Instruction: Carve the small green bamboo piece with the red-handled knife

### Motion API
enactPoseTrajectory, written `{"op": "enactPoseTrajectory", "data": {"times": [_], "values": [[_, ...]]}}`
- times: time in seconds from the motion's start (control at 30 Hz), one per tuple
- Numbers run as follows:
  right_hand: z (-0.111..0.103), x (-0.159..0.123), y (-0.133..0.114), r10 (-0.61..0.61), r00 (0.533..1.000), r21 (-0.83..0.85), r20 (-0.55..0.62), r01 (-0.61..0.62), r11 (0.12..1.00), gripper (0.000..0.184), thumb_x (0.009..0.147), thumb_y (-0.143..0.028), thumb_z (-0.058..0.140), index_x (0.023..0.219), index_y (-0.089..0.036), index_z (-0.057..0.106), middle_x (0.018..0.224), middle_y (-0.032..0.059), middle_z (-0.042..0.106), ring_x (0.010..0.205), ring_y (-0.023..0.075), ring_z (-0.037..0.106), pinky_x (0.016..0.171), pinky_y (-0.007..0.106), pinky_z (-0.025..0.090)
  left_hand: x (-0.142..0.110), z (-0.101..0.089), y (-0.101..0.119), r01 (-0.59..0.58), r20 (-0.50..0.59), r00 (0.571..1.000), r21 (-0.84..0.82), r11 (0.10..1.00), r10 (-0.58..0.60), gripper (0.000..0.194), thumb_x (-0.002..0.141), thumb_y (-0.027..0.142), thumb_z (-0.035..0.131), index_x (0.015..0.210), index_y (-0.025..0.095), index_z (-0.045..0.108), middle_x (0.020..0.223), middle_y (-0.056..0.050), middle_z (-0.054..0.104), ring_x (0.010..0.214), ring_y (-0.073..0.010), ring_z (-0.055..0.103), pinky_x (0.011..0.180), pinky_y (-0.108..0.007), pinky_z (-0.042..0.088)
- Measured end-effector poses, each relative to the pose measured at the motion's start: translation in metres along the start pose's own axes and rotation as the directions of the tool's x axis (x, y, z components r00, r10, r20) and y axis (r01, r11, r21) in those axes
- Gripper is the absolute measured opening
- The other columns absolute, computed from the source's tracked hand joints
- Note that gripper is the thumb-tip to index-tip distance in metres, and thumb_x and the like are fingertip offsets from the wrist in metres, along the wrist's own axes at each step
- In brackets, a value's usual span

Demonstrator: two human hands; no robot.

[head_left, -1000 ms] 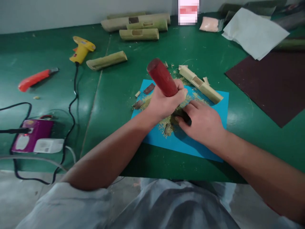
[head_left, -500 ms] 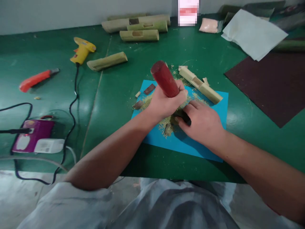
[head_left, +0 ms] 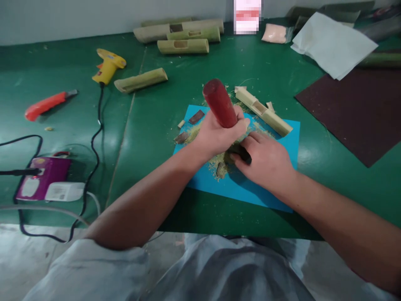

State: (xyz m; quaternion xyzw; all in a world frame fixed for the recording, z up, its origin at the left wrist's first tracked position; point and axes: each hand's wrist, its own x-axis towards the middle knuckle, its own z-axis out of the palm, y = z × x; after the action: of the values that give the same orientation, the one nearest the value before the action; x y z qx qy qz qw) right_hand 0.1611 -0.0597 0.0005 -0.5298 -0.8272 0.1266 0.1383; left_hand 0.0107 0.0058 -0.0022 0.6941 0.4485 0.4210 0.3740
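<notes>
My left hand [head_left: 216, 136] is wrapped round the thick red handle [head_left: 221, 102] of a tool. The handle slants up and to the left; the tool's working end is hidden beneath the fist. Close beside it, my right hand [head_left: 269, 156] grips a dark piece that looks like a short bamboo tube [head_left: 244, 155], mostly covered by the fingers. Both hands are over a blue sheet [head_left: 250, 192] strewn with sawdust [head_left: 221, 161] and dark chips [head_left: 196, 117]. A split bamboo piece with a notch [head_left: 265, 113] lies across the sheet's far right edge.
On the green table [head_left: 150, 121] are a bamboo tube [head_left: 140, 80], a yellow corded glue gun [head_left: 108, 69], a red-handled cutter [head_left: 46, 105] and a purple power box [head_left: 46, 177] with cables. Notched bamboo tubes [head_left: 183, 46] line the back. White paper [head_left: 333, 46] and a brown sheet [head_left: 357, 113] lie right.
The red handle has shifted slightly right and tilted with my left hand. My right hand and the dark piece stay in nearly the same place.
</notes>
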Motion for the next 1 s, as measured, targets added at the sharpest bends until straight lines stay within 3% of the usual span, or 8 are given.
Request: {"op": "enactPoseTrajectory", "data": {"times": [0.17, 0.27, 0.6, 0.83, 1.0], "values": [[0.0020, 0.0007, 0.0015, -0.044, 0.999, 0.037, -0.031, 0.045, 0.998, 0.022, 0.097, -0.032, 0.057, 0.094, -0.016, 0.071, 0.096, 0.0123, 0.072, 0.089, 0.0252, 0.064, 0.073, 0.036, 0.043, 0.0003, -0.0045, -0.0032, 0.008, 0.026, 1.000, -0.075, 0.997, -0.006, 0.027, 0.073, 0.015, 0.066, 0.056, 0.022, 0.046, 0.054, 0.004, 0.039, 0.054, -0.0087, 0.035, 0.050, -0.030, 0.035], [0.0034, 0.0011, 0.0046, -0.057, 0.997, 0.032, -0.049, 0.059, 0.998, 0.021, 0.096, -0.032, 0.057, 0.089, -0.017, 0.070, 0.092, 0.0111, 0.070, 0.086, 0.0242, 0.063, 0.073, 0.036, 0.043, -0.0019, -0.0060, -0.0020, 0.044, -0.006, 0.999, -0.086, 0.995, -0.044, 0.027, 0.077, 0.016, 0.063, 0.058, 0.022, 0.044, 0.053, 0.004, 0.040, 0.052, -0.0097, 0.036, 0.049, -0.029, 0.035], [-0.0019, -0.0001, -0.0005, -0.013, 0.999, -0.064, -0.051, 0.010, 0.998, 0.020, 0.094, -0.037, 0.064, 0.095, -0.018, 0.069, 0.097, 0.0117, 0.070, 0.093, 0.0270, 0.063, 0.074, 0.037, 0.043, -0.0022, -0.0019, -0.0074, -0.114, -0.056, 0.992, -0.065, 0.991, 0.111, 0.034, 0.084, 0.020, 0.064, 0.059, 0.022, 0.041, 0.059, 0.004, 0.043, 0.056, -0.0108, 0.042, 0.060, -0.030, 0.043], [0.0000, 0.0010, 0.0044, -0.033, 0.997, -0.033, -0.075, 0.030, 0.999, 0.018, 0.095, -0.029, 0.055, 0.084, -0.019, 0.066, 0.089, 0.0108, 0.068, 0.086, 0.0250, 0.060, 0.074, 0.037, 0.042, -0.0080, -0.0027, -0.0068, -0.262, -0.022, 0.965, 0.001, 0.965, 0.262, 0.027, 0.086, 0.022, 0.059, 0.063, 0.021, 0.046, 0.063, 0.003, 0.048, 0.058, -0.0110, 0.046, 0.060, -0.029, 0.045], [0.0006, 0.0008, 0.0049, -0.035, 0.996, -0.031, -0.084, 0.032, 0.999, 0.019, 0.095, -0.029, 0.055, 0.085, -0.018, 0.067, 0.089, 0.0111, 0.069, 0.087, 0.0248, 0.061, 0.072, 0.036, 0.042, -0.0078, -0.0032, -0.0076, -0.235, -0.043, 0.971, 0.029, 0.972, 0.236, 0.031, 0.087, 0.024, 0.058, 0.062, 0.022, 0.041, 0.061, 0.003, 0.048, 0.059, -0.0112, 0.048, 0.061, -0.029, 0.044]]}}
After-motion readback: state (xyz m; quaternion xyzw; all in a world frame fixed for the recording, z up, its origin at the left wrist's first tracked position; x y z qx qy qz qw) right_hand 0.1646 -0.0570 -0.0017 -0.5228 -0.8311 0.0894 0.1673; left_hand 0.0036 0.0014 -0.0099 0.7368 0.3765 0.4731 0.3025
